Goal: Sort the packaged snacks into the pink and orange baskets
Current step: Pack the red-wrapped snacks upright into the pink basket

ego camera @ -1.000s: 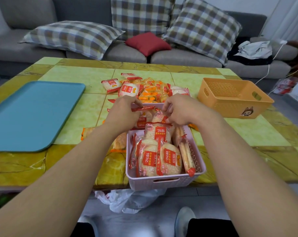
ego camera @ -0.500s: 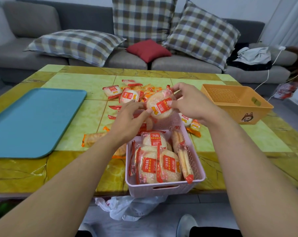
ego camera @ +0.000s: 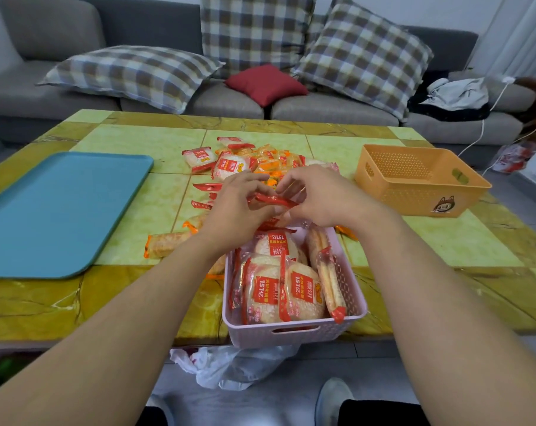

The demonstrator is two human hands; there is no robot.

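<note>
Pink basket (ego camera: pixel 294 332): at the table's near edge, just below and nearer than both hands; holds round rice-cracker packs with red labels (ego camera: pixel 286 290), stood on edge in rows, and one long cracker pack (ego camera: pixel 328 281) along its right wall.
Orange basket (ego camera: pixel 414 182): well to the right of the right hand; no snack visible inside.
Blue tray (ego camera: pixel 60 213): far left of the left hand, flat on the table, nothing on it.
Loose snack pile (ego camera: pixel 248 161): just beyond the fingertips, red and orange wrappers mixed; a long orange-ended pack (ego camera: pixel 165 244) lies left of the left wrist.
Held snack (ego camera: pixel 274 200): a red-edged pack, seen edge-on, between the two hands above the pink basket's far end.
Left hand (ego camera: pixel 232 207): fingers curled, pinching the pack's left end.
Right hand (ego camera: pixel 318 195): fingers curled over the pack's right end, gripping it.
Table (ego camera: pixel 137 139): green and yellow tiled top.
</note>
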